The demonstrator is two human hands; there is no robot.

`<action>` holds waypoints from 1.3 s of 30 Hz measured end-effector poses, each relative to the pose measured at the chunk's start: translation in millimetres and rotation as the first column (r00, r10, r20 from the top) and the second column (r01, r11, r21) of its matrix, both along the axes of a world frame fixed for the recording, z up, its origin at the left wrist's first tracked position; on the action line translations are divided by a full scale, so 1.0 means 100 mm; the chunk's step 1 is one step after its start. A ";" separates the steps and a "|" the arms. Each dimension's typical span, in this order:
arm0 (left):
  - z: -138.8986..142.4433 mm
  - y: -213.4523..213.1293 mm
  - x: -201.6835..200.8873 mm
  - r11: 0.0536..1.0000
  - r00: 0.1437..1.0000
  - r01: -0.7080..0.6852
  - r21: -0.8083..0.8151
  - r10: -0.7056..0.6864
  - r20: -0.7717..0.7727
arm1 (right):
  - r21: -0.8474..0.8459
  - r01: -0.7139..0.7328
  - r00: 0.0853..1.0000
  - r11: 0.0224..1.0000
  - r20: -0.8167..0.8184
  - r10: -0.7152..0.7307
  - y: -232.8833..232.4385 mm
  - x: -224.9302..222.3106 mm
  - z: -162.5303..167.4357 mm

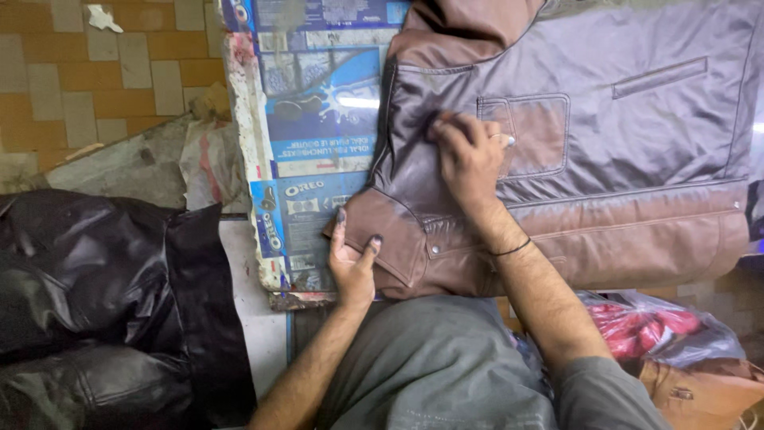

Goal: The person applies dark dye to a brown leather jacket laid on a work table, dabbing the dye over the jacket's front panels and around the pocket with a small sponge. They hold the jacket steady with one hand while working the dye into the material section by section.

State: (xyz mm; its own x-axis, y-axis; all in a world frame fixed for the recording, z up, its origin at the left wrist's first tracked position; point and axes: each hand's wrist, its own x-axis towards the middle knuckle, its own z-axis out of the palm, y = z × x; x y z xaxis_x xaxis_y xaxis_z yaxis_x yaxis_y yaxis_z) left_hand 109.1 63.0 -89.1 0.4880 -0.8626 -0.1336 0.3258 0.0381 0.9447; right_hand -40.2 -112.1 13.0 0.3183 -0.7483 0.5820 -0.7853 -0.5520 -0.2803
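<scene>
Brown leather of a jacket (605, 143) is spread flat on the counter (318, 159), its lower corner pinned by the left hand (354, 259) with open fingers. The right hand (469, 155) is pressed on the chest panel beside the pocket (537, 135), fingers bunched as if over a small cloth, though that cannot be told; firm, even strokes are best made while the corner is held taut.

A: Light level?
B: Moderate, dim at the left; the black leather pile (87, 295) reads nearly as one dark mass, with soft grey sheen only on its folds.

A: Source?
B: Overhead, seemingly from upper right. Pale glare washes the brown leather jacket (637, 119) towards the bench's far right corner.

A: Shadows?
B: Soft; a faint one under the right hand (469, 159).

A: Sharpness?
B: Slight softness overall. The grey shirt (438, 366) at the bottom is out of focus. Bench edges bow mildly.
</scene>
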 end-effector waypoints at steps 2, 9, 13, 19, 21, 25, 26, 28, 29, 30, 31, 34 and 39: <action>0.01 -0.01 0.00 1.000 1.000 -0.001 -0.016 0.001 -0.013 | 0.051 -0.034 0.998 0.998 0.051 0.031 -0.05 0.05 -0.02; -0.05 0.03 0.07 1.000 1.000 -0.004 0.023 0.005 -0.029 | 0.120 -0.158 0.977 0.980 -0.124 0.173 -0.07 -0.03 0.11; 0.03 0.13 0.25 0.981 0.983 -0.182 0.066 0.184 -0.023 | 0.202 -0.091 0.986 0.975 -0.122 0.117 0.32 -0.12 0.14; 0.35 -0.08 0.65 0.990 0.710 -0.129 -0.054 0.130 0.692 | 0.117 -0.036 0.971 0.993 -0.230 0.062 0.19 -0.72 0.01; 0.41 -0.27 0.70 1.000 0.543 -0.004 0.001 0.001 0.840 | 0.046 0.017 0.986 0.999 -0.167 -0.009 0.04 -0.75 0.01; 0.42 -0.45 0.68 0.992 0.391 0.084 0.097 -0.122 0.912 | -0.035 -0.385 0.904 0.922 -0.215 0.369 -0.21 -0.59 0.07; 0.40 -0.46 0.67 0.994 0.304 0.094 0.059 -0.085 0.949 | -0.097 -0.484 0.845 0.870 -0.312 0.435 -0.32 -0.57 0.09; 0.36 -0.44 0.65 0.994 0.331 0.098 0.045 -0.075 0.941 | -0.050 -0.238 0.952 0.970 -0.209 0.223 -0.51 -0.57 0.10; 0.33 -0.41 0.65 0.995 0.349 0.086 0.048 -0.075 0.934 | -0.008 -0.124 0.979 0.992 -0.163 0.121 -0.58 -0.59 0.09; 0.31 -0.39 0.65 0.996 0.343 0.084 0.037 -0.064 0.937 | 0.029 -0.226 0.964 0.974 -0.138 0.228 -0.64 -0.58 0.07; 0.29 -0.38 0.66 0.996 0.333 0.084 0.015 -0.042 0.942 | 0.051 -0.325 0.938 0.944 -0.110 0.328 -0.73 -0.57 0.07; 0.25 -0.38 0.67 0.994 0.339 0.109 0.000 -0.037 0.940 | 0.009 -0.464 0.853 0.886 -0.265 0.450 -0.92 -0.53 0.10; 0.28 -0.40 0.67 0.993 0.342 0.118 -0.009 -0.032 0.939 | -0.032 -0.219 0.937 0.975 -0.287 0.201 -0.97 -0.38 0.15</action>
